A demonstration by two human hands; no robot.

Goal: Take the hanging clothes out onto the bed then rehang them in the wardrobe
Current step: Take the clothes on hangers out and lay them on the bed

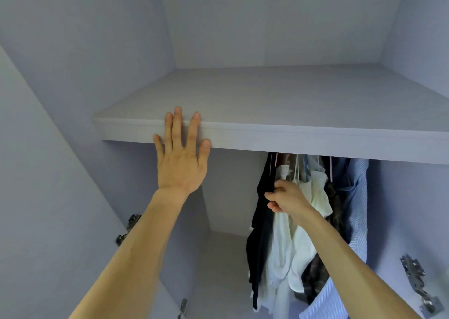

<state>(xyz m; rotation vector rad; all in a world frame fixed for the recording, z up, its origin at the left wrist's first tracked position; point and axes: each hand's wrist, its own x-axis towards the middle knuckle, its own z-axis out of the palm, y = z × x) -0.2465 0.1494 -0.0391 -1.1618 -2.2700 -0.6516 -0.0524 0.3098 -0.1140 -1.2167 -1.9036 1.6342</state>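
Nothing looks out yet: your left hand (181, 165) lies spread on the shelf (291, 100), right hand (288, 198) pinches a hanging black garment (261, 233)

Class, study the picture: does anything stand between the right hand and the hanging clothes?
Nothing visible does. The right hand grips the hanging clothes at the black garment; the shelf sits above them.
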